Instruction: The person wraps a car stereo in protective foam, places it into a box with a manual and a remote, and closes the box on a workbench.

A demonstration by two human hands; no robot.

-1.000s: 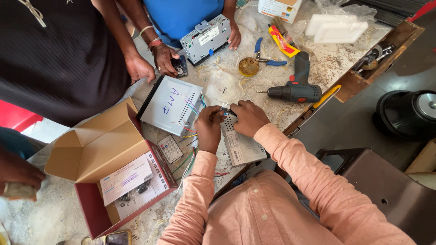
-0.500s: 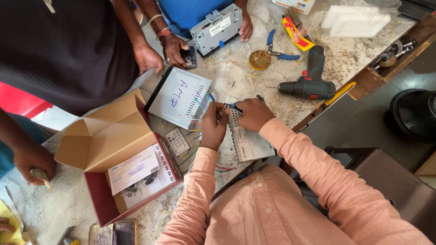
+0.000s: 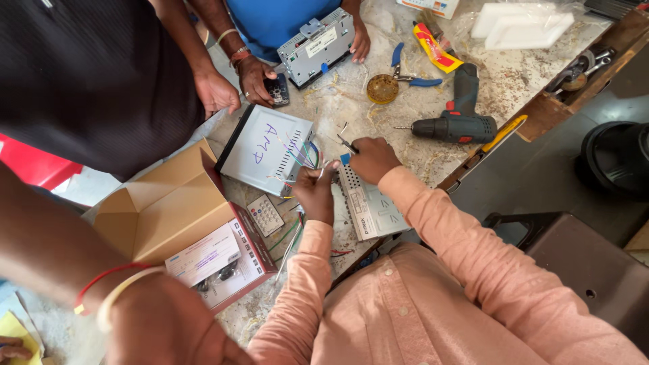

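1. Pink sleeves reach over the table (image 3: 514, 81).
2. Left hand (image 3: 315, 192) pinches the coloured wires (image 3: 297, 152) coming from the silver box (image 3: 267, 150).
3. Right hand (image 3: 372, 159) grips a small tool (image 3: 347, 143) at the wire ends.
4. It looks like wire-fixing time; the next bit needs steady, careful fingers.

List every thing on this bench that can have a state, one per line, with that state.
left hand: pinching thin wires, grip closed
right hand: grip closed on a small hand tool
hand tool: held, tip toward the wires
coloured wires: loose, fanned out of the silver metal unit
cardboard box: open, flaps up
cordless drill: lying on its side, untouched
blue-handled pliers: lying flat
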